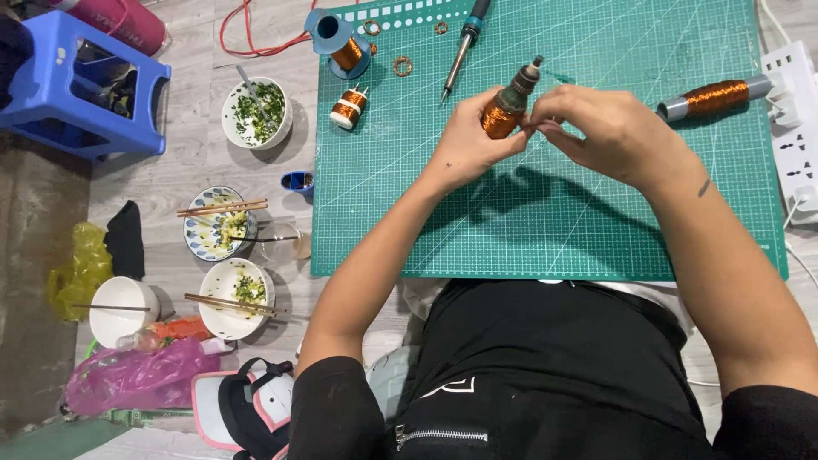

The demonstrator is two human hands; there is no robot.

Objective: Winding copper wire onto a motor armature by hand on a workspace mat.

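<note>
A pale grey wood-grain plank floor (pixel 196 162) runs under everything, evenly lit with soft shadows. At the far left stands a blue plastic step stool (pixel 81 85). Along the left edge the planks give way to a darker brownish strip of bare floor (pixel 34 281). At the far right lies a white plastic power strip (pixel 797 128).

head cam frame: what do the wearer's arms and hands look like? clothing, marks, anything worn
Both hands bare: left hand, right hand. No gloves, rings or watch visible. Forearms are uncovered; black short sleeves end near the elbows on both sides. A small dark mark sits on the right forearm near the wrist, and a tiny dark dot on the left wrist.
</note>
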